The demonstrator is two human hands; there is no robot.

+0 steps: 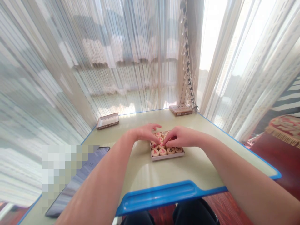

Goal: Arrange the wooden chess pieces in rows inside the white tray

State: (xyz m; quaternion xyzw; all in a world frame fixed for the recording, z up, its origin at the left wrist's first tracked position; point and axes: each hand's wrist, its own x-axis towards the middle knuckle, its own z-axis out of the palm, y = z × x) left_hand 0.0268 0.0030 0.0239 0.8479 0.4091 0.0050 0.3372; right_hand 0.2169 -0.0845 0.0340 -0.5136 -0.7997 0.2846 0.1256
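Observation:
A shallow box tray (pixel 168 158) stands on the table in front of me, filled with rows of round wooden Chinese chess pieces (pixel 162 151) marked in red or black characters. My left hand (pixel 147 132) is over the tray's left side, its thumb reaching down onto the pieces and its other fingers stretched apart. From the right, my right hand (pixel 184 137) bends over the tray, with thumb and fingertips closed at a red-marked piece near the middle. Both hands cover some of the pieces in the back and right rows.
An open box half (pixel 108 121) lies at the table's far left, and a closed flat box (pixel 180 110) at the far right. A tablet-like device (pixel 77 178) is at the left, partly blurred out. The table (pixel 199 168) has a raised blue front edge (pixel 161 195). Sheer curtains (pixel 131 62) hang behind.

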